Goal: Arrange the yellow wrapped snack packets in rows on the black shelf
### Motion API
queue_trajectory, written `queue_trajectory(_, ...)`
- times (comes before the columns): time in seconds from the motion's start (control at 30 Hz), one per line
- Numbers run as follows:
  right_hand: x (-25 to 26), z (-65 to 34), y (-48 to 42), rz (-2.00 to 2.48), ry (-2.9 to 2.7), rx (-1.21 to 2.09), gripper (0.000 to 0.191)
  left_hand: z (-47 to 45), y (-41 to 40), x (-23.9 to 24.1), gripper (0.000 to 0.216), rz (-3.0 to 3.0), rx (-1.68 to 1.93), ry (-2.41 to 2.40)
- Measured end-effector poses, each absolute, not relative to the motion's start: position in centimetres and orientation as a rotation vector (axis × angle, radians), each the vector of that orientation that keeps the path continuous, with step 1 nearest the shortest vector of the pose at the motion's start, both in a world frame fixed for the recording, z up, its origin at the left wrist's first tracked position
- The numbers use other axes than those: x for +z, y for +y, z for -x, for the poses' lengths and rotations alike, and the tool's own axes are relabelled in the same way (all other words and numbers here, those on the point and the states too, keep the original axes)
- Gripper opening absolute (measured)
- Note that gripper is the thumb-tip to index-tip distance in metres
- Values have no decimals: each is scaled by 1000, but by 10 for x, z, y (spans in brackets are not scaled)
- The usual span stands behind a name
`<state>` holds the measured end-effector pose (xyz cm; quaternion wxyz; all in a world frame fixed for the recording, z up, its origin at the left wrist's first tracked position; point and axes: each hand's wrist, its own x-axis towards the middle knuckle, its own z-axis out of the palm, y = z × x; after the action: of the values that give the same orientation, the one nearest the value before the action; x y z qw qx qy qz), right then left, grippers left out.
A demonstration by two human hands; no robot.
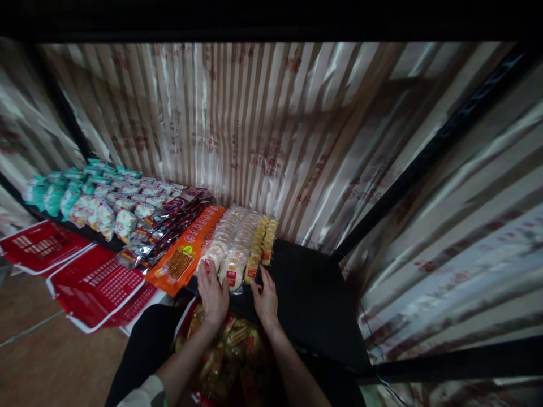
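My left hand rests at the near end of rows of pale round snack packs on a black shelf, its fingers stretched onto the front pack. My right hand lies beside it, fingertips touching the front of a row of small yellow packs. Both hands sit with fingers apart and flat against the packs. Below my forearms is a container of loose yellow and red wrapped snacks.
Orange packs, dark foil packs, white bags and teal bags lie in rows to the left. Red baskets stand on the floor at left. Striped shiny fabric backs the shelf; black frame bars run on the right.
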<state>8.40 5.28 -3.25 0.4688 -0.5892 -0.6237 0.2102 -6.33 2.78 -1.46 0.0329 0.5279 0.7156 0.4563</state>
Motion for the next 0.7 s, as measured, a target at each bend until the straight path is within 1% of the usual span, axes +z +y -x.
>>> queue_trajectory(0.1,-32,-81,53,1504,-1606,438,52,82,42,-23,65,-1596,1287,2280)
queue_trajectory(0.17,-33,-81,54,1524,-1645,408,52,87,48,-27,67,-1645,1211,2275)
queue_trajectory(0.43,-34,-78,55,1590,-1683,357,54,77,44,-15,58,-1763,1065,2351)
queue_trajectory(0.6,-30,-77,52,1608,-1630,397,60,80,43,-16,56,-1745,1162,2313)
queue_trajectory(0.7,-29,-78,50,1579,-1618,404,60,82,42,-17,57,-1704,1218,2276)
